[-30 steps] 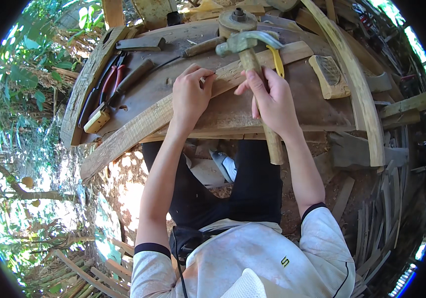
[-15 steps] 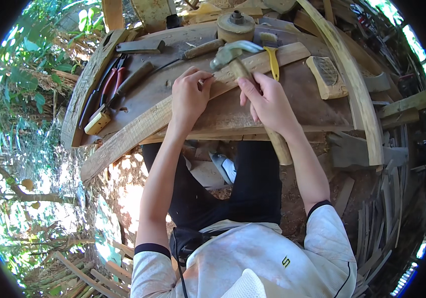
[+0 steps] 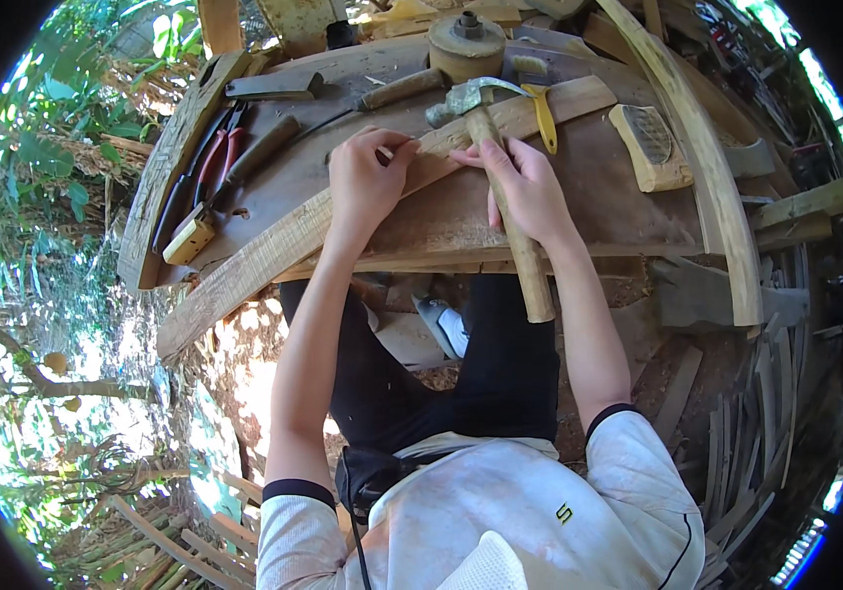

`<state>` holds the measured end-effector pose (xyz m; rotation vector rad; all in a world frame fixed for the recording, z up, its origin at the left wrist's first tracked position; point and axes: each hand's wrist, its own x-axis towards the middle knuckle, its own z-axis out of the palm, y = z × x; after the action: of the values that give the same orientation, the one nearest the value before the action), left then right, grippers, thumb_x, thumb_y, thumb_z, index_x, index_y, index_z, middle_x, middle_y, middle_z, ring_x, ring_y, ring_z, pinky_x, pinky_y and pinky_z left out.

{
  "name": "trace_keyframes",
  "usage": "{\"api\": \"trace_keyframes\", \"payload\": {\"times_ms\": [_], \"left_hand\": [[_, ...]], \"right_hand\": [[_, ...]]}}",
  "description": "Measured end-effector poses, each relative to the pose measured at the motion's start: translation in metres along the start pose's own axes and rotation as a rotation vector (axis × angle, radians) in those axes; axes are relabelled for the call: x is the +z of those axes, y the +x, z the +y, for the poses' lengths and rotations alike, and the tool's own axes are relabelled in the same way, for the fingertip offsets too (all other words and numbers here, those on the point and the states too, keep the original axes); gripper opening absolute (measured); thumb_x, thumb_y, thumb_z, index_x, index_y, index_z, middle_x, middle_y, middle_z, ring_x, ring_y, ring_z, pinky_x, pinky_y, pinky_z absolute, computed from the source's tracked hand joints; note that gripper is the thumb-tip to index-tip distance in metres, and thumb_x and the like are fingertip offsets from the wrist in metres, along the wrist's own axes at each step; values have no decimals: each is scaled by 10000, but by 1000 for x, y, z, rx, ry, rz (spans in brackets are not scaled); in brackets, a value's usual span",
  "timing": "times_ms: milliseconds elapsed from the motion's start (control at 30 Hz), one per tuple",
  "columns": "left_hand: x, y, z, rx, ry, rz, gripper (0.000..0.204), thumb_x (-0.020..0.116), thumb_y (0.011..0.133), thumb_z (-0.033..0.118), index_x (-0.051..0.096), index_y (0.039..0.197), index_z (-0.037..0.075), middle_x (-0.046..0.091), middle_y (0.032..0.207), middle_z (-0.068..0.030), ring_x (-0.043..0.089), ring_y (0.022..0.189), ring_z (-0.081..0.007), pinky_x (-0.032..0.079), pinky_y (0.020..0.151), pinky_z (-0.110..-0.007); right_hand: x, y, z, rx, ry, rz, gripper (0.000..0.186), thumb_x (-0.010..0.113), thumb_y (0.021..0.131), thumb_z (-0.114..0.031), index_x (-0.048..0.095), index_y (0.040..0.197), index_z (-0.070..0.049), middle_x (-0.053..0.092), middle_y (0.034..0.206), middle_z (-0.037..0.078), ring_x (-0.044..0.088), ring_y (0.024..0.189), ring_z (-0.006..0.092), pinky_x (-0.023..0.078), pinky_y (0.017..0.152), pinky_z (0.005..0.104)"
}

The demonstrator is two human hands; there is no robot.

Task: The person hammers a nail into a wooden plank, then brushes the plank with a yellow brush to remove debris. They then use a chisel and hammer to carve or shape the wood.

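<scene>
A long, pale strip of wood (image 3: 254, 267) lies slantwise across the workbench (image 3: 441, 221), its near left end jutting past the bench edge. My left hand (image 3: 370, 182) rests on the strip, thumb and forefinger pinched together; whatever sits between the tips is too small to make out. In my right hand (image 3: 525, 187) is a claw hammer (image 3: 532, 285), held by its wooden handle. The hammer's metal head is just above the strip, to the right of my left fingers, and its handle end points toward me.
Around the strip lie a yellow-handled paintbrush (image 3: 544, 118), a wooden-handled tool (image 3: 402, 90), red-handled pliers (image 3: 215, 162), a flat metal piece (image 3: 274, 86) and a block-shaped brush (image 3: 650, 147). A round wooden piece with a bolt (image 3: 466, 49) stands behind. Curved timbers (image 3: 722, 216) flank the bench.
The hammer has shifted slightly left at its handle end, and its head a little right. My right hand has moved slightly left with it. My left hand has shifted a little left along the strip.
</scene>
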<state>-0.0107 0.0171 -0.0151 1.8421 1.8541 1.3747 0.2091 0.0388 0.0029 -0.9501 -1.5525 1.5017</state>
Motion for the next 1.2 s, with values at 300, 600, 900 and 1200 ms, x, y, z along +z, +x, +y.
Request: {"api": "trace_keyframes", "payload": {"times_ms": [300, 600, 900, 1200], "left_hand": [[-6, 0, 3, -130, -127, -35, 160, 799, 884, 167, 806, 953, 23, 693, 698, -89, 590, 575, -137, 464, 583, -304], [-2, -2, 3, -49, -93, -8, 153, 795, 876, 131, 791, 942, -7, 717, 819, -105, 619, 610, -162, 491, 623, -308], [-1, -3, 4, -33, -75, -11, 134, 792, 868, 119, 790, 925, -2, 719, 830, -106, 644, 621, -182, 499, 629, -316], [-1, -4, 6, -13, -81, 12, 102, 784, 833, 82, 787, 892, -1, 725, 846, -142, 674, 625, -264, 527, 639, -361]], "right_hand": [[6, -3, 3, -4, -25, 71, 479, 530, 1095, -399, 608, 1108, 73, 760, 1144, 194, 574, 453, 103, 472, 453, 256], [7, -3, 1, -8, -40, 70, 498, 541, 1087, -416, 622, 1112, 75, 761, 1144, 186, 575, 454, 102, 468, 453, 253], [7, -4, 1, -8, -41, 70, 489, 542, 1087, -409, 620, 1116, 72, 764, 1138, 177, 574, 455, 99, 464, 447, 252], [8, -5, 0, -19, -55, 73, 474, 541, 1089, -396, 624, 1106, 70, 765, 1138, 172, 571, 450, 99, 460, 440, 256]]}}
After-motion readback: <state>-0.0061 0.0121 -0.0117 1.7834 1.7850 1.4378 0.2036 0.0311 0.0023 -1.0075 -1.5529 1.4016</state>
